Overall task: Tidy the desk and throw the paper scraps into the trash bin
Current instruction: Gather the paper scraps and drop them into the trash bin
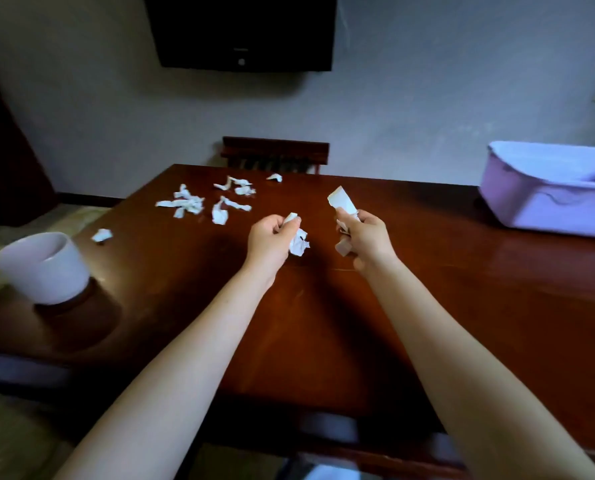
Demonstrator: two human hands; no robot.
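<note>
Above the dark tabletop (462, 289), left hand (272, 237) grip pinching a crumpled scrap (299, 242), right hand (365, 237) grip curled round a paper strip (339, 199), loose scraps (188, 204) scattered far left, white trash bin (43, 268) standing at the left edge.

Dim grey wall (81, 81), black television (240, 29), perhaps a chair (275, 150) beyond.

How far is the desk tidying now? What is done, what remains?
Done: nothing I can confirm; the white bin hides its inside. In hand: the left hand grips a crumpled scrap, the right hand holds paper pieces. Left: the scrap cluster and a single scrap near the bin lie on the desk.
</note>
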